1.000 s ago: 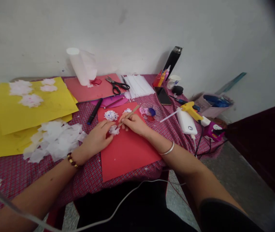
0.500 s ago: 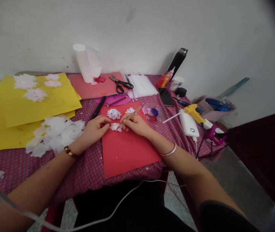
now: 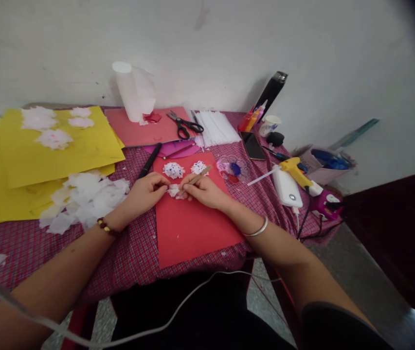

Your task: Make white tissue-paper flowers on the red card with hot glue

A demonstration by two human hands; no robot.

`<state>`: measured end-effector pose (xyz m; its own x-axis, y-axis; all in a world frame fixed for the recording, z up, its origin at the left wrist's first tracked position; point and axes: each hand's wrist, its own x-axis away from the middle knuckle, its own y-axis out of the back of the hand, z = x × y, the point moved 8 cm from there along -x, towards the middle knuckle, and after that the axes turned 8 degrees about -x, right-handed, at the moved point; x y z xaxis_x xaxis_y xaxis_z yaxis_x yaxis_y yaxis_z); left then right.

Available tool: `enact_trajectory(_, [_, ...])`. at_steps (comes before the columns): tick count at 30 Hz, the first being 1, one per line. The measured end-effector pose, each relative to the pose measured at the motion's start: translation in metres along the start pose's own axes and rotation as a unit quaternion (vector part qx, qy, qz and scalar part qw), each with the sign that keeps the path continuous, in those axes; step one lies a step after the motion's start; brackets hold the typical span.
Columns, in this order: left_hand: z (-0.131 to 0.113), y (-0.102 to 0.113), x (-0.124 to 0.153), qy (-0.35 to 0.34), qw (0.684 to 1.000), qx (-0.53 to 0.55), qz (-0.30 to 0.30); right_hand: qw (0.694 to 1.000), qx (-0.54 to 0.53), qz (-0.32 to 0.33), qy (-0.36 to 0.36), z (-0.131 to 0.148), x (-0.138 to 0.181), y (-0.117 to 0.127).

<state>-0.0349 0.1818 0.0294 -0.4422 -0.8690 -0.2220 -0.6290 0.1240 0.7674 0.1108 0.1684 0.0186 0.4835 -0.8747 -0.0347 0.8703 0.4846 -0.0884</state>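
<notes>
A red sheet of paper [image 3: 192, 228] lies on the checked tablecloth in front of me. My left hand [image 3: 147, 190] pinches a small white tissue flower [image 3: 174, 191] lying on the sheet. My right hand [image 3: 203, 190] is closed around a thin wooden brush [image 3: 200, 175], its tip at the flower. Two finished white flowers with blue dots [image 3: 173, 170] lie just beyond on the red sheet.
Yellow sheets [image 3: 46, 155] and a heap of white tissue pieces [image 3: 83, 199] lie left. Behind are scissors [image 3: 183, 125], a black marker [image 3: 149, 160], a paper roll [image 3: 129, 92], a paint palette [image 3: 233, 168], a phone [image 3: 253, 145], a yellow glue gun [image 3: 295, 170], a white power bank [image 3: 285, 187] and a black bottle [image 3: 271, 95].
Both hands stay at the small flower with only slight shifts of the fingers and brush. The camera view has tilted a little, so everything sits slightly higher.
</notes>
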Motion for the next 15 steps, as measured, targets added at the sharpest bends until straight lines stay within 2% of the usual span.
enact_trajectory(3, [0.000, -0.001, -0.001, 0.007, 1.000, 0.012, -0.004, 0.999, 0.007, -0.035, 0.008, -0.002, -0.003, 0.007])
enact_trajectory(6, [0.001, 0.008, -0.003, 0.027, 0.998, 0.049, 0.033, 0.999, -0.010, -0.046, -0.008, -0.007, -0.005, 0.011])
enact_trajectory(8, [0.004, 0.033, 0.001, 0.054, 0.995, 0.079, 0.026, 0.998, -0.024, -0.049, -0.017, -0.010, -0.006, 0.013])
enact_trajectory(9, [0.006, 0.053, 0.005, 0.071, 0.993, 0.094, -0.006, 0.998, -0.029, -0.051, -0.017, -0.010, -0.006, 0.014])
enact_trajectory(12, [0.013, 0.120, 0.030, 0.132, 0.971, 0.128, -0.153, 0.999, -0.028, -0.039, -0.013, -0.010, -0.006, 0.013])
enact_trajectory(13, [0.015, 0.135, 0.041, 0.149, 0.965, 0.126, -0.177, 0.999, -0.028, -0.038, -0.011, -0.010, -0.005, 0.014])
enact_trajectory(15, [0.018, 0.146, 0.058, 0.165, 0.969, 0.079, -0.165, 0.999, -0.028, -0.036, -0.010, -0.010, -0.005, 0.014])
